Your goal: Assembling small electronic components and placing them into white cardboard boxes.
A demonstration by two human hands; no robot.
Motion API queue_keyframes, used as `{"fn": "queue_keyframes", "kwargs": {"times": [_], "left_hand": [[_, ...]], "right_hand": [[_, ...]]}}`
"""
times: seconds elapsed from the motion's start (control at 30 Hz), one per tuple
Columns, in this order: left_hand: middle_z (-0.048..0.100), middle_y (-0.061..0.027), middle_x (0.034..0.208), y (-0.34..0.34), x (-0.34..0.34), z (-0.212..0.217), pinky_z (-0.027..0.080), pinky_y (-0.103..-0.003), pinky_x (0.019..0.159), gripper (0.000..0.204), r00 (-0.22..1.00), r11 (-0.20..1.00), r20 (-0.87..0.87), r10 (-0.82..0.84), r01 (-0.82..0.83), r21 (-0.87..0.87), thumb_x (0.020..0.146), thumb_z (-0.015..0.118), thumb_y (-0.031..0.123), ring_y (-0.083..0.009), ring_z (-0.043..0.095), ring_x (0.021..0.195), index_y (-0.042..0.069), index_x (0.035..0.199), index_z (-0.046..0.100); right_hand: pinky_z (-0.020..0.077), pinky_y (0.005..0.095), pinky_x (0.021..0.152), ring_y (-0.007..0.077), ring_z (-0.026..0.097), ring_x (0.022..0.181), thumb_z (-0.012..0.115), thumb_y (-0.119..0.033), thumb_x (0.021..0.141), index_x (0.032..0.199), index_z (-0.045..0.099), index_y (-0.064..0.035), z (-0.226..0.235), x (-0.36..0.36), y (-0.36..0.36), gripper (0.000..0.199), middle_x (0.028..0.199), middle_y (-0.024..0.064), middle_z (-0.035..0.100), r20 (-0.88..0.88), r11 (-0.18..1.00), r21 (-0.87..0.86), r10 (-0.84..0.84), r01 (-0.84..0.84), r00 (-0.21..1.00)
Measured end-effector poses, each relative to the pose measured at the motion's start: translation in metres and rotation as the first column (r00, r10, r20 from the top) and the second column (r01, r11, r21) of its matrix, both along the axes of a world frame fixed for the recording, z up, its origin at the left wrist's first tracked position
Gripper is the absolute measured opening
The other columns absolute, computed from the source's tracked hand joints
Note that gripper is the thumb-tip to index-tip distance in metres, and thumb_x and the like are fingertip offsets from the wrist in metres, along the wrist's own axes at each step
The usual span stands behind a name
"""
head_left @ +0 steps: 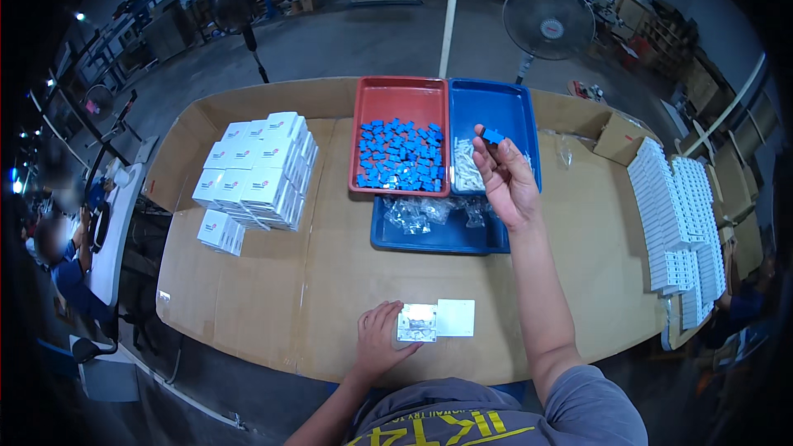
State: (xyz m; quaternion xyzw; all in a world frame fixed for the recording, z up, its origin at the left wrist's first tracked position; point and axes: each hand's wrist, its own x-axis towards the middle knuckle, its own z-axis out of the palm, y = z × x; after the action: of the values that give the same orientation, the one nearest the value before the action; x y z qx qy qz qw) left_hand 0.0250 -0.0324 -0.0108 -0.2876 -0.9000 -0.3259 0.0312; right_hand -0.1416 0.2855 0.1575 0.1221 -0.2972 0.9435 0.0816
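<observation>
Near the front edge of the table my left hand (379, 339) curls around a small white box (416, 332), thumb along its front side and fingers behind. Its square white lid (456, 317) lies folded out to the right. Something pale and shiny shows inside the box, too small to make out. My right hand (507, 186) is raised over the blue tray (493, 95). Between its thumb and fingertips it pinches a small blue plastic piece (492, 136). White tube-like pieces (467, 167) lie in that tray, partly hidden behind the hand.
A red tray (402, 97) holds many blue plastic pieces (400, 154). In front of it, a lower blue tray (396, 235) contains clear plastic bags (417, 213). White boxes (256, 169) are stacked at left, white slotted parts (673, 223) at right. Cardboard walls (322, 99) edge the table's far side.
</observation>
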Motion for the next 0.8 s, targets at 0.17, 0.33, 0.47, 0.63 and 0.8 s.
{"fn": "queue_keyframes", "kwargs": {"times": [0.17, 0.33, 0.47, 0.63, 0.8], "left_hand": [[0.059, -0.0150, 0.141, -0.001, 0.005, -0.004, 0.033, -0.051, 0.115, 0.087, 1.000, 1.000, -0.001, 0.020, -0.020, 0.004, 0.077, 0.085, 0.050, -0.0322, 0.050, 0.138, 0.001, 0.142, 0.055], [0.058, -0.0150, 0.143, 0.001, -0.002, -0.013, 0.033, -0.051, 0.116, 0.087, 0.999, 0.999, 0.025, 0.034, -0.034, -0.007, 0.075, 0.086, 0.046, -0.0329, 0.050, 0.139, 0.003, 0.144, 0.054], [0.055, -0.0148, 0.146, 0.003, -0.008, -0.008, 0.032, -0.050, 0.118, 0.089, 0.997, 0.999, 0.064, 0.034, -0.036, 0.028, 0.075, 0.086, 0.046, -0.0318, 0.048, 0.141, 0.005, 0.147, 0.051], [0.057, -0.0148, 0.143, 0.001, -0.005, -0.011, 0.034, -0.049, 0.116, 0.093, 0.997, 0.999, 0.055, 0.052, -0.052, -0.002, 0.074, 0.088, 0.046, -0.0310, 0.050, 0.140, 0.006, 0.148, 0.049], [0.056, -0.0141, 0.144, 0.001, -0.002, -0.012, 0.034, -0.049, 0.116, 0.095, 0.997, 0.998, 0.052, 0.060, -0.060, 0.007, 0.072, 0.089, 0.045, -0.0310, 0.050, 0.140, 0.006, 0.148, 0.048]], "right_hand": [[0.0606, 0.0376, 0.104, 0.0300, 0.068, 0.124, 0.062, -0.010, 0.105, 0.107, 0.067, 0.0005, -0.011, 0.019, 0.002, 0.012, 0.141, 0.0256, 0.061, 0.027, 0.994, -0.101, 0.031, -0.028, 0.999], [0.0618, 0.0370, 0.098, 0.0276, 0.071, 0.115, 0.068, -0.002, 0.100, 0.112, 0.066, -0.0007, -0.051, 0.033, 0.004, 0.013, 0.129, 0.0233, 0.067, 0.129, 0.990, 0.144, -0.022, 0.003, 0.991], [0.0600, 0.0344, 0.097, 0.0235, 0.073, 0.107, 0.073, 0.002, 0.095, 0.117, 0.067, 0.0019, -0.101, 0.075, -0.034, 0.023, 0.112, 0.0150, 0.073, 0.349, 0.905, 0.419, -0.090, -0.069, 0.933], [0.0584, 0.0325, 0.097, 0.0198, 0.072, 0.108, 0.072, 0.002, 0.095, 0.124, 0.065, 0.0050, -0.157, 0.138, -0.076, 0.029, 0.115, 0.0131, 0.074, 0.572, 0.865, 0.425, -0.028, -0.267, 0.820], [0.0594, 0.0329, 0.092, 0.0197, 0.071, 0.105, 0.077, -0.003, 0.092, 0.121, 0.068, 0.0016, -0.179, 0.165, -0.105, 0.030, 0.113, 0.0099, 0.072, 0.398, 0.641, 0.746, -0.213, -0.179, 0.892]]}}
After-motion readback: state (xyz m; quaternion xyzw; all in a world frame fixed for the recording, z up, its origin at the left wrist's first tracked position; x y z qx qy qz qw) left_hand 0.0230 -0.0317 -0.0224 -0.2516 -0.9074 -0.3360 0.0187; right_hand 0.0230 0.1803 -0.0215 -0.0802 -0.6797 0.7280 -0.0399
